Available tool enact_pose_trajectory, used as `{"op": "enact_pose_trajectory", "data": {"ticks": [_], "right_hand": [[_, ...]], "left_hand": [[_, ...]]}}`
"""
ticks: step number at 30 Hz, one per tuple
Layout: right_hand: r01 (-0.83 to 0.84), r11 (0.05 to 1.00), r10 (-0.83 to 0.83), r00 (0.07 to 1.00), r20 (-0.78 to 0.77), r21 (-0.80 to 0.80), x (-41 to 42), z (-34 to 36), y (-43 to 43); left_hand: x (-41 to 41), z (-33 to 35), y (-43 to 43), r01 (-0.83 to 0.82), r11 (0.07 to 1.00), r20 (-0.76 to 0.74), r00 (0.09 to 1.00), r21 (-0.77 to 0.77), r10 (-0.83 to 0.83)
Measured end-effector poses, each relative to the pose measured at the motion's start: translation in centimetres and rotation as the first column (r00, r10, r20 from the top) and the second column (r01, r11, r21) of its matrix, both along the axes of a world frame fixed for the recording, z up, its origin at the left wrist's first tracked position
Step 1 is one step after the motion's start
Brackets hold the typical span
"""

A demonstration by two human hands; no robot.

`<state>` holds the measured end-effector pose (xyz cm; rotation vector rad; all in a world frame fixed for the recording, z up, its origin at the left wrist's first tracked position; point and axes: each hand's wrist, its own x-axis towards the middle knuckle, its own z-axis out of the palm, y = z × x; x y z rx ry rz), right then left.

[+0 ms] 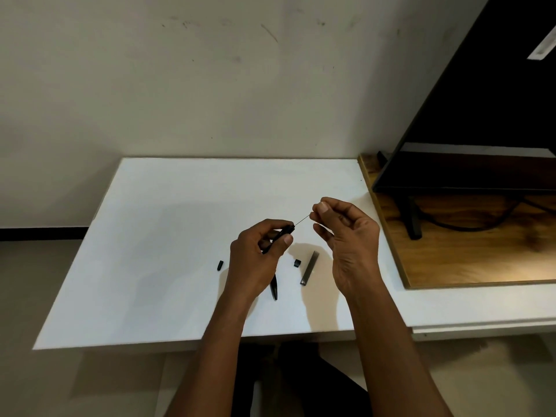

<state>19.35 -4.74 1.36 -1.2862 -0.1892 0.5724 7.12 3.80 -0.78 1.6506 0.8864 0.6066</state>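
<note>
Thin dark rod (301,220) meets slim black plastic tube (278,237) above the middle of the white bench (168,236).
Left hand (255,260) grips the tube; right hand (346,236) pinches the rod's far end. The rod looks light and easy to snap, so hold it softly, near the tube.
</note>
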Motion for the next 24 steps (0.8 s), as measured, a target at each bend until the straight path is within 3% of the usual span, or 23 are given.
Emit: {"op": "enact_pose_trajectory", "data": {"ticks": [19,24], "right_hand": [[-0.021,1.000,0.021,1.000,-0.002,-0.011,-0.09,-0.27,0.03],[-0.075,0.992,0.087,0.990,0.108,-0.104,-0.32,-0.42,0.18]], "left_hand": [[-0.07,-0.26,0.12,-0.008,1.000,0.016,1.000,0.012,0.008],[-0.04,0.01,0.10,-0.015,1.000,0.025,1.000,0.012,0.015]]}}
